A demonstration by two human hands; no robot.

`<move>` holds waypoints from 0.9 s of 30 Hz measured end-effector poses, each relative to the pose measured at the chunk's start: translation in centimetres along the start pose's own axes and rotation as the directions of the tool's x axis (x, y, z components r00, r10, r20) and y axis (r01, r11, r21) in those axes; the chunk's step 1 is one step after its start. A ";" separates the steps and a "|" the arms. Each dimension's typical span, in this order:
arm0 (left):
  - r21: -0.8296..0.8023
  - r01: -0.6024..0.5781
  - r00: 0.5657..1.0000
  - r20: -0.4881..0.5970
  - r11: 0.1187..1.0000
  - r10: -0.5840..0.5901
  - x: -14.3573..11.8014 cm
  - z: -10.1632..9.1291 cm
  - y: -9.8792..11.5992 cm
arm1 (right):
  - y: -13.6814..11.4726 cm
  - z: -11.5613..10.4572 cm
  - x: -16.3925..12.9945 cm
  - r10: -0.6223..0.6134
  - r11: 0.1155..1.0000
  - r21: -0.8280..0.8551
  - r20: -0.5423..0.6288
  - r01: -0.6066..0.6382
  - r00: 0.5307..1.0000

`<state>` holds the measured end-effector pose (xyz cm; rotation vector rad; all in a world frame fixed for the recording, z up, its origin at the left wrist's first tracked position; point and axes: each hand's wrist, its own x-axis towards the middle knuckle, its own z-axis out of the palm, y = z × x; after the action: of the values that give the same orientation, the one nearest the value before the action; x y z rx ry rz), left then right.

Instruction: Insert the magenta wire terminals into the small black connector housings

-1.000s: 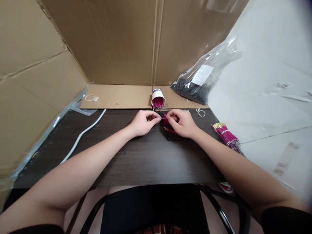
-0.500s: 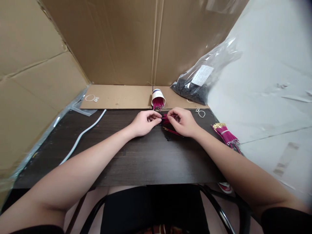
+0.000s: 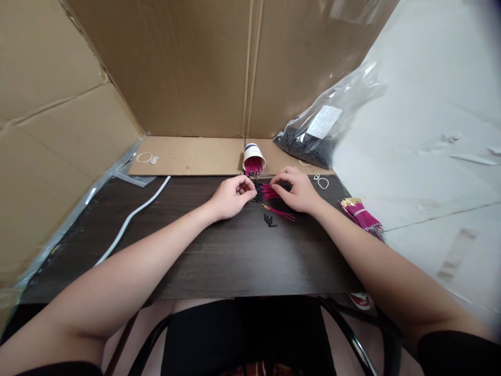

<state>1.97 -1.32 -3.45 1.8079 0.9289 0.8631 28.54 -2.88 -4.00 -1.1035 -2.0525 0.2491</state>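
Head view, dark wooden table (image 3: 219, 261), cardboard walls (image 3: 195, 68)

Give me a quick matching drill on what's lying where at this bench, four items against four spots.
Things:
1. paper cup
2. clear bag
3. tied wire bundle
4. white cable

Places:
A. left part of the dark table
B. right edge of the table
C. on its side on the cardboard, behind the hands
D. leaning at the back right

Pairs: 1-C, 2-D, 3-B, 4-A
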 end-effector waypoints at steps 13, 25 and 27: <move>0.045 -0.032 0.999 0.012 0.998 0.031 -0.2 0.1 0.2 | -2.0 -2.1 0.1 -0.016 1.000 0.003 0.169 0.016 0.985; 0.250 -0.276 0.954 0.185 0.928 0.234 -1.1 -0.1 0.4 | -5.5 -3.5 0.3 0.148 0.986 -0.149 0.623 -0.070 0.768; 0.239 -0.327 0.928 0.263 0.914 0.263 -1.2 -0.2 0.4 | -5.9 -3.7 0.4 0.180 0.980 -0.185 0.641 -0.078 0.747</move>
<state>1.30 -2.44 -3.19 2.2835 0.6617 0.7133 27.39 -6.80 1.59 -1.3904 -2.6469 0.6442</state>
